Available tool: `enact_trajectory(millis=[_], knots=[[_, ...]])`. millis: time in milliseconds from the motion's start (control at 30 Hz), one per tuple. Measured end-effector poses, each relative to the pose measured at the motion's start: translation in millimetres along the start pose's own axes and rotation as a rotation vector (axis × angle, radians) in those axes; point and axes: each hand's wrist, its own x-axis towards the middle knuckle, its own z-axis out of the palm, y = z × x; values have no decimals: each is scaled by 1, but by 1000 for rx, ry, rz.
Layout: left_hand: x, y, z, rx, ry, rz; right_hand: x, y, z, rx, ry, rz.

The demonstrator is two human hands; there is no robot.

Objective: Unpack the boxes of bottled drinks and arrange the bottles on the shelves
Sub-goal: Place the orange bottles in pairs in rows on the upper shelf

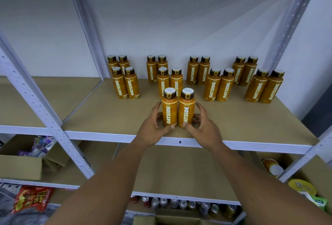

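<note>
Orange, two bottles upright and touching near shelf (107, 113) front edge, at 6 o'clock of middle column (170, 81). Fingers of left hand (152, 129) curl round left bottle (169, 109); right hand (204, 129) likewise holds right bottle (186, 109). Likely squaring the pair, labels forward, to extend the column.

Shelf (89, 113) with roughly eighteen upright bottles (212, 88)

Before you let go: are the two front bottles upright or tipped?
Upright. The two front bottles stand on the shelf, caps up, left hand and right hand gripping them.
</note>
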Motion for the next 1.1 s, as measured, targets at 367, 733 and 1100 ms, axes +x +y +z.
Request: enact_trajectory(millis=[367,733,1100], knots=[[7,48,-43,27,-119,121,13,-41,-50,157,-150,40],[8,69,-56,237,-52,231,7,-81,-49,-71,-23,-134],[-6,50,-91,216,-25,223,0,-112,-19,-92,-41,-121]])
